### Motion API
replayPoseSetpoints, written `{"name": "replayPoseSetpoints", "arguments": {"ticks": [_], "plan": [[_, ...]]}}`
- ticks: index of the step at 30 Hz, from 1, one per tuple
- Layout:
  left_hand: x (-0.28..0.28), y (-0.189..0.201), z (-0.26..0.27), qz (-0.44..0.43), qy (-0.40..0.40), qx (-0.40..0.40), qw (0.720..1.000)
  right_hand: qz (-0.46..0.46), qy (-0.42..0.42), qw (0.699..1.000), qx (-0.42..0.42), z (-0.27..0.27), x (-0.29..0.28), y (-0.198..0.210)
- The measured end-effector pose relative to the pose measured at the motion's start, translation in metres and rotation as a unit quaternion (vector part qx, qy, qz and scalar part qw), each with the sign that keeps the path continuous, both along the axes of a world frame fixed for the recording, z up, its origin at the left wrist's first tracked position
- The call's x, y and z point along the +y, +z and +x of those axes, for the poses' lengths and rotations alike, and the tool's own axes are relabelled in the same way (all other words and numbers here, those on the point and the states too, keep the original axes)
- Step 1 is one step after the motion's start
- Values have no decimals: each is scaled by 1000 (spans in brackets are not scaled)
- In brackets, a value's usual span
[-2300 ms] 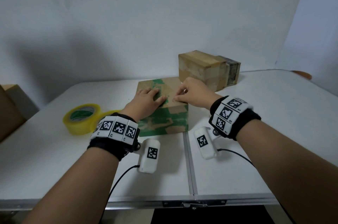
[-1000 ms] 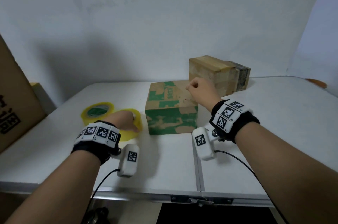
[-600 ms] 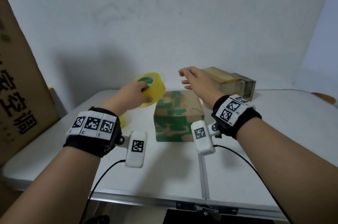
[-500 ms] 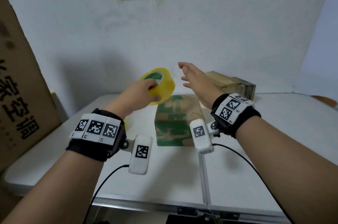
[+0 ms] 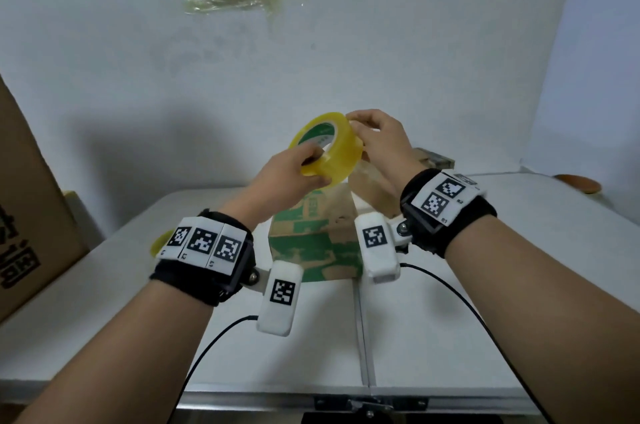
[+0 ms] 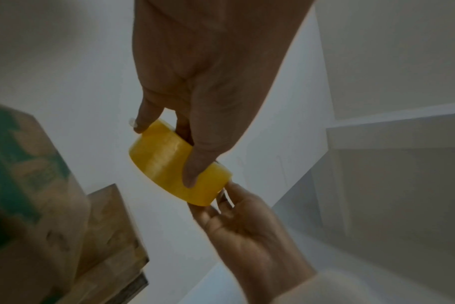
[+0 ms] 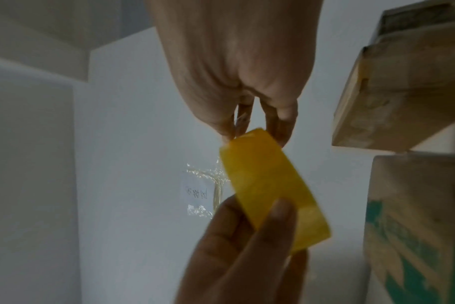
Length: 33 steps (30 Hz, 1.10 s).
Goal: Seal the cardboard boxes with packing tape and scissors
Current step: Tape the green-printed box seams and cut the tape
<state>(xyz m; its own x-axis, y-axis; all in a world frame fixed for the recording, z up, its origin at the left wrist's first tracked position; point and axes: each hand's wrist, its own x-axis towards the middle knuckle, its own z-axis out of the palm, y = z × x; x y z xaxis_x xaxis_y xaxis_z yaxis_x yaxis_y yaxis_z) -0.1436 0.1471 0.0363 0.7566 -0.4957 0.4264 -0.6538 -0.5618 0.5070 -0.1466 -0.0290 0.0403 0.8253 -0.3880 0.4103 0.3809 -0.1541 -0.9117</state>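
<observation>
My left hand [image 5: 287,171] grips yellow packing tape roll [image 5: 327,150] mid-frame, raised above green-printed cardboard box [image 5: 313,240], thumb on outer face, fingers hooked in core. My right hand [image 5: 377,143] curled, fingertips [image 7: 229,131] pinching roll's upper right edge (tape end not discernible). Second brown box [image 5: 433,157] behind right wrist. White table [image 5: 450,337] below.

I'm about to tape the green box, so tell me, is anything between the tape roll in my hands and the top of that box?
Nothing visible. The tape roll is held up by the left hand and right hand right above the green box, with only open air between them.
</observation>
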Motion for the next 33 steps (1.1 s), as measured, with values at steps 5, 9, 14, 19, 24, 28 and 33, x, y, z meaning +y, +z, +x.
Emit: {"name": "replayPoseSetpoints", "arguments": {"ticks": [5,9,14,19,24,28,33], "plan": [[-31,-15,-3,18,-38,10,999,67,-35,996,39,-8,-14,-4],[-43,-30,5,30,-49,38,998,36,-94,994,46,-16,-35,-18],[-21,-55,33,106,50,52,992,-77,-112,983,123,-25,-58,-51],[-39,-58,28,58,40,29,997,-116,-103,968,199,-31,-74,-87],[-93,-55,16,66,-59,85,992,-138,-105,961,216,-37,-86,-86],[-131,-59,15,96,-109,137,980,-152,-103,958,222,-42,-95,-83],[-155,-63,18,83,-81,90,989,-114,-103,963,223,-47,-106,-89]]}}
